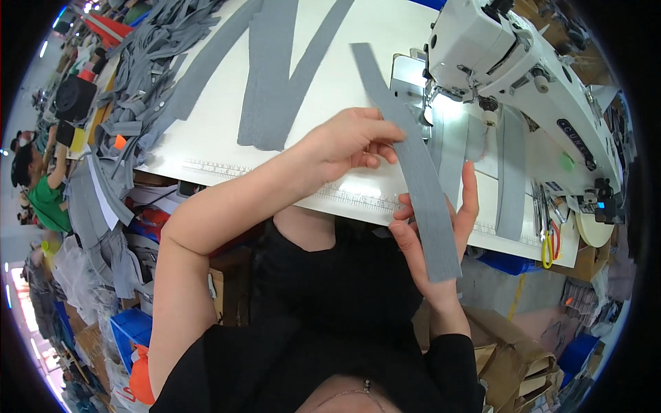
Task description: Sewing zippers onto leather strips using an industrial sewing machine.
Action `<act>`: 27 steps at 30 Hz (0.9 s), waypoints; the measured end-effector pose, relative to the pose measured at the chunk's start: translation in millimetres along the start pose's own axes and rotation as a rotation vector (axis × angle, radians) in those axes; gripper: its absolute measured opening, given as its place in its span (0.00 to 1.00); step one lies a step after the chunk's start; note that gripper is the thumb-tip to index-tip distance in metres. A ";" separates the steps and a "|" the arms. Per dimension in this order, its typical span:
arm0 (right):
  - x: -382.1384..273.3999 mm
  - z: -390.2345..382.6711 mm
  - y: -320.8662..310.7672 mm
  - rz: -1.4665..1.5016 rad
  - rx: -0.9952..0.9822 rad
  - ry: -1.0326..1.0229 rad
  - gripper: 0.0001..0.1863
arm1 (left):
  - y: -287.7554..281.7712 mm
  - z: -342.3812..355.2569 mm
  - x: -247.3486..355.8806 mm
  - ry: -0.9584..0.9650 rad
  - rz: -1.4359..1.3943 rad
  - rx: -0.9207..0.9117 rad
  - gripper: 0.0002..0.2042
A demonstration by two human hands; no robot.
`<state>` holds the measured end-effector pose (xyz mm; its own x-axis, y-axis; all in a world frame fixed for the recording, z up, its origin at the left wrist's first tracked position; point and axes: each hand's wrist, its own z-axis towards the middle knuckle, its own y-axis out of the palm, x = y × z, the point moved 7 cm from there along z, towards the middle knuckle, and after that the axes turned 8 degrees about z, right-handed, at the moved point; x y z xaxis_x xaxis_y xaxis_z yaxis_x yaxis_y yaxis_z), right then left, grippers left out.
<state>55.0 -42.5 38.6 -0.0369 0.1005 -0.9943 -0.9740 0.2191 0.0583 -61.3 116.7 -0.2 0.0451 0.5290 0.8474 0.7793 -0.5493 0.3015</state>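
Note:
A long grey fabric strip slants over the table's front edge, its near end hanging over my right wrist. At the strip's upper middle, my left hand pinches its left edge between thumb and fingers. My right hand is behind the lower part, palm up with thumb and fingers apart, the strip lying across it; part of the palm is hidden. Just beyond, the white sewing machine has its lit needle area close to the strip. More grey strips lie under and beside the machine arm.
Flat grey strips and a heap of grey pieces cover the table's left part. A printed ruler runs along the front edge. Yellow-handled scissors lie at right. Cardboard boxes stand below. Another person works far left.

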 end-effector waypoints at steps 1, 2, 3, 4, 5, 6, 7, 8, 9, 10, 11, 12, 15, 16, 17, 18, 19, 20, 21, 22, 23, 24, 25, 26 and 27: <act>7.0 -5.0 -5.2 0.025 0.027 -0.069 0.35 | 7.3 2.9 -5.0 -0.013 -0.016 -0.023 0.07; 8.0 -10.0 -11.0 0.051 0.054 -0.139 0.30 | 13.9 6.5 -9.1 -0.026 -0.032 -0.046 0.08; 3.9 -11.4 -14.1 0.056 0.048 -0.141 0.30 | 12.3 8.2 -5.8 0.023 -0.064 -0.026 0.09; -9.5 -13.8 -8.2 -0.127 -0.087 -0.231 0.25 | 7.4 9.2 -4.0 0.026 -0.062 -0.019 0.09; -18.0 -19.3 1.4 -0.311 -0.220 -0.321 0.19 | -1.2 11.3 1.7 0.071 -0.075 0.024 0.10; -21.0 -25.1 1.7 -0.313 -0.219 -0.323 0.19 | -6.7 14.3 7.8 0.116 -0.090 0.058 0.12; -21.0 -33.2 6.2 -0.309 -0.277 -0.293 0.16 | -12.9 15.9 13.5 0.166 -0.057 0.105 0.15; -20.6 -41.1 9.9 -0.306 -0.334 -0.263 0.12 | -16.3 16.9 15.0 0.166 -0.057 0.100 0.15; -17.0 -48.9 12.6 -0.255 -0.445 -0.198 0.11 | -27.3 14.6 18.1 0.190 -0.021 0.207 0.16; -1.2 -59.8 11.3 -0.269 -0.647 -0.127 0.22 | -37.2 11.5 20.3 0.212 0.015 0.312 0.16; 3.2 -69.3 12.0 -0.291 -0.779 -0.042 0.30 | -40.8 12.3 17.6 0.231 0.018 0.314 0.17; 7.8 -78.3 13.4 -0.302 -0.915 0.042 0.37 | -36.9 7.3 13.9 0.229 0.025 0.315 0.17; 1.3 -55.0 -3.7 -0.321 -0.767 0.087 0.35 | 1.5 -18.7 -2.9 0.229 0.147 0.105 0.15; -9.2 -39.5 -10.8 -0.272 -0.519 0.038 0.29 | 12.7 -23.2 -10.7 0.221 0.146 0.078 0.15; -19.0 -23.8 -16.4 -0.319 -0.244 -0.104 0.21 | 26.0 -28.2 -18.0 0.219 0.154 0.017 0.14; -25.8 -13.4 -18.4 -0.352 0.019 -0.251 0.13 | 33.3 -36.1 -22.5 0.219 0.168 -0.026 0.14; -21.1 -7.1 -14.2 -0.370 0.044 -0.245 0.13 | 43.5 -37.6 -25.7 0.214 0.166 -0.056 0.14; -11.0 -0.5 -15.4 -0.235 0.089 -0.176 0.10 | 50.2 -38.8 -25.0 0.245 0.125 -0.039 0.12; -1.2 4.7 -15.8 -0.085 0.117 -0.114 0.08 | 49.7 -41.2 -24.4 0.279 0.089 0.000 0.10; -2.5 6.8 -16.3 -0.083 0.124 -0.118 0.08 | 47.9 -42.8 -21.8 0.314 0.052 0.039 0.08; -6.6 9.1 -10.5 -0.118 0.046 -0.135 0.08 | 44.8 -42.2 -17.0 0.323 0.028 0.065 0.07; -11.4 8.3 -4.3 -0.156 -0.034 -0.147 0.08 | 42.9 -42.6 -14.1 0.323 0.030 0.062 0.07; -9.7 7.6 -5.5 -0.132 -0.056 -0.079 0.08 | 40.5 -43.4 -9.6 0.346 0.019 0.051 0.07; -12.1 7.6 -4.6 -0.131 -0.056 -0.081 0.08 | 39.1 -44.7 -6.3 0.370 0.007 0.041 0.07; -21.1 7.9 -8.2 -0.253 0.026 -0.183 0.08 | 38.5 -45.6 -5.0 0.392 0.019 0.048 0.08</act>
<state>65.6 -38.8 59.8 0.2491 0.2119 -0.9450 -0.9410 0.2836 -0.1844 -60.1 63.4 27.0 -0.1753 0.2267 0.9581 0.8093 -0.5209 0.2714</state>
